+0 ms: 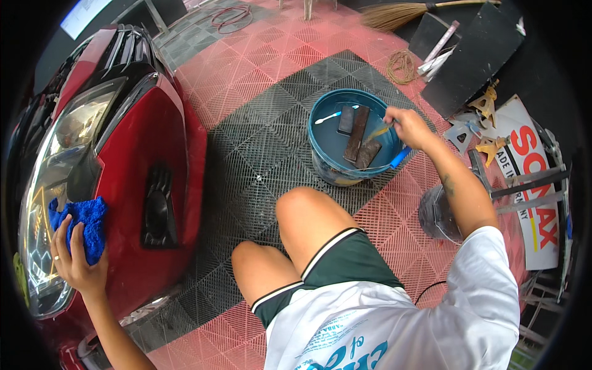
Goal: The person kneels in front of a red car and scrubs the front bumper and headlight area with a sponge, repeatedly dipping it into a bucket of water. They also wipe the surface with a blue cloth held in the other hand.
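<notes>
My left hand [79,262] is closed on a blue microfiber cloth [91,222] and presses it against the car's headlight [46,240], at the edge of the red bumper [139,135]. Over a blue bucket [317,151] of murky water, my right hand [408,127] grips a brush with tan bristles [377,132], its tip pointing down into the bucket. Inside the bucket are a white-and-blue toothbrush [330,117], a long brown block [356,135], a small dark block [346,119] and a brownish brush-like piece [368,154]. The bucket's blue handle grip [401,157] hangs at its right rim.
Red and grey grid tiles [265,148] cover the floor. A dark grey bucket [438,213] stands by my right arm. Farther right are a printed sign board [530,203], yellow stands [490,148] and metal bars. Black panels [475,68] and a straw broom [394,15] lie at the back right.
</notes>
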{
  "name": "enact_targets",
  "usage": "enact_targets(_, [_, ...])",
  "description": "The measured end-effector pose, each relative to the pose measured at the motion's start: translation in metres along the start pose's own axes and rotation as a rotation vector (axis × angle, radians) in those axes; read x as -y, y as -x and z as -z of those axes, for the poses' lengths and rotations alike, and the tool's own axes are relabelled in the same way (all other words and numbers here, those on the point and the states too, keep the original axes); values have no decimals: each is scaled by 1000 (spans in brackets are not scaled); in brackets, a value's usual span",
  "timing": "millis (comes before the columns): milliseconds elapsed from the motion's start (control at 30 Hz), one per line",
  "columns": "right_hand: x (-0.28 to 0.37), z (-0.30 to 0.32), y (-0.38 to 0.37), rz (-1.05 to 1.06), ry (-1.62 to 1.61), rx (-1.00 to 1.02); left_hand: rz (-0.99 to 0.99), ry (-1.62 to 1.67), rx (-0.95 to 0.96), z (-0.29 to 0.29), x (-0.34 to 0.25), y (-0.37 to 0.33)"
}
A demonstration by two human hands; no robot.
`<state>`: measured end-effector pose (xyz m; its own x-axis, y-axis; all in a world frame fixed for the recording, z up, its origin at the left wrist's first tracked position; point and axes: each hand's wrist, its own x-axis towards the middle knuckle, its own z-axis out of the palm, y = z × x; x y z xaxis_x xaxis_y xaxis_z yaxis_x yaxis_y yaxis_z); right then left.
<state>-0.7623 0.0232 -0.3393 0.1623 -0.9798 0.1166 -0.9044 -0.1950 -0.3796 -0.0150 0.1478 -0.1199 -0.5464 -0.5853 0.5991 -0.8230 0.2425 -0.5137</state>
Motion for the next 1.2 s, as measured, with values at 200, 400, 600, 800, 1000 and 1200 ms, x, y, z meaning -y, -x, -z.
enact_targets(200, [-54,-7,3,309,583,796,-17,-33,29,-3,-3,-2])
enact_targets(400, [-62,2,9,345,421,776,22,-90,74,-3,-6,-1])
enact_targets(600, [-46,-11,-5,415,403,549,20,-133,122,-1,-4,-2])
enact_targets(800, [-51,-61,-71,28,580,809,23,-178,159,2,-4,-2])
enact_targets(1000, [-76,-128,-80,115,594,861,20,-133,154,-1,-1,3])
enact_targets(1200, [-81,-152,-117,-29,574,1053,34,-117,106,-1,3,13])
